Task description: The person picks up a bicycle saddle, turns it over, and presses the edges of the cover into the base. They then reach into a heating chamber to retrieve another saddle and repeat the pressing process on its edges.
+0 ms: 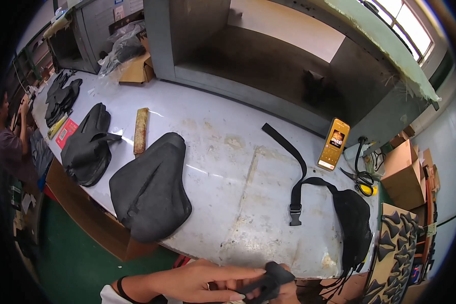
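Observation:
At the near edge of the table, my left hand (202,279) has its fingers closed on a small dark grey piece of soft sheet material (277,276), folded over on itself. My right hand (288,294) is mostly behind this piece and partly cut off by the lower edge; it seems to hold the other side, though its fingers are hidden. Farther left lies a large black saddle-shaped cover (152,190) with a lengthwise crease. Beside it is a pile of similar black covers (90,147).
A worn flat bar (141,130) lies behind the large cover. To the right are a black waist bag (352,223) with strap, a propped phone (333,144) and scissors (361,178). A board of small dark pieces (390,253) stands right. Another person (15,137) is at far left.

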